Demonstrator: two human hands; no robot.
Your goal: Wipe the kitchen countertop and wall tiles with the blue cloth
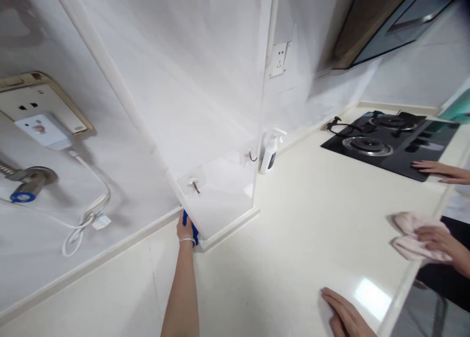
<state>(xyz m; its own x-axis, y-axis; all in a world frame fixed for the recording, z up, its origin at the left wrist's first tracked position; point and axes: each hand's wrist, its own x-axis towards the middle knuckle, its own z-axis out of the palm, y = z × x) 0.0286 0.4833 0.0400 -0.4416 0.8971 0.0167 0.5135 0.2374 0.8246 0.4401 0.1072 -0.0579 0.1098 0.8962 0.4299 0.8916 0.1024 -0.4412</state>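
My left hand [184,230], with a bracelet at the wrist, presses a blue cloth [194,232] against the boxed-out tiled wall [220,195] at its left inner corner, just above the counter. The wall hides part of the cloth, and the fingers show only partly. Down at the lower right, my right hand [347,315] lies on the pale countertop [279,273] with its fingers stretched out and nothing in them.
A co-worker's hand [436,241] holds a pink cloth [407,229] at the counter's right edge; their other hand [440,170] rests by the black gas hob [389,146]. A white spray bottle [269,153] stands beside the wall. Wires [196,186] poke out. A plugged charger [46,131] hangs left.
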